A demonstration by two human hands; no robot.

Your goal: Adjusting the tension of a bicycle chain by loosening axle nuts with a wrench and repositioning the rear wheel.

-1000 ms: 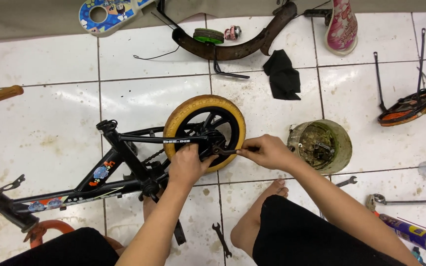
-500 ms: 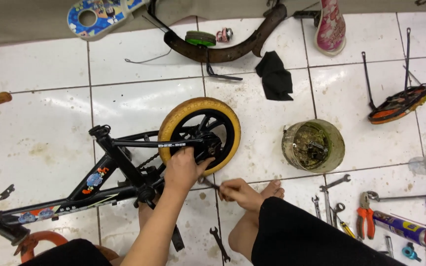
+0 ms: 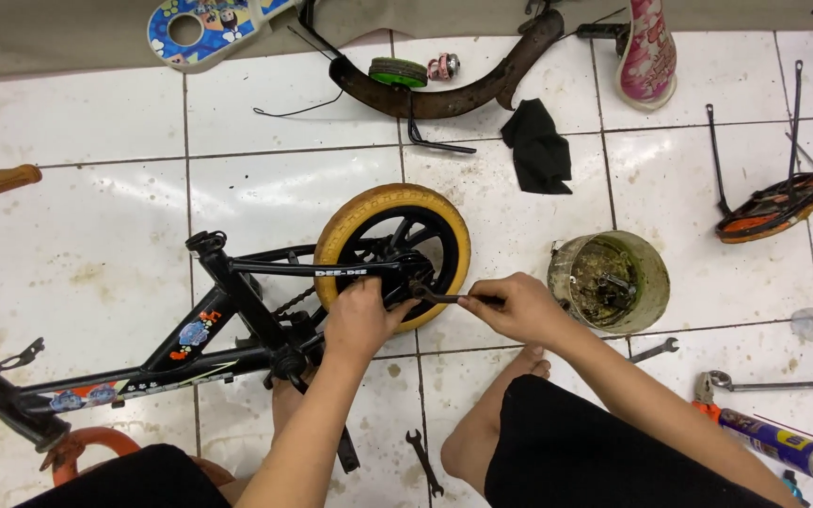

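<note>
- A small black bike point(image 3: 228, 320) is being kept lying on its side on the tiled floor point(image 3: 77, 245), its yellow-tyred wheel point(image 3: 392, 254) being seen near the middle of the view.
- The wheel's lower rim is being gripped by the left hand point(image 3: 361, 320), which is closed on tyre and frame.
- A wrench point(image 3: 449, 298) is being clamped in the right hand point(image 3: 518, 308), its head being set at the wheel's axle.
- The two hands are being held apart, just beside each other, with the wrench between them.
- A dirty bucket point(image 3: 613, 280) is being seen just right of the right hand; one bucket is counted.
- Two loose spanners are being seen on the floor: one point(image 3: 423, 461) between the knees, one point(image 3: 653, 352) below the bucket.
- One black rag point(image 3: 538, 146) and one rusty curved frame piece point(image 3: 454, 89) are being seen beyond the wheel, well apart from the hands.
- One small wheel with an orange rim point(image 3: 775, 207) is being seen at the right, and one spray can point(image 3: 773, 442) at the lower right.
- One bare foot point(image 3: 482, 423) is being rested below the hands.
</note>
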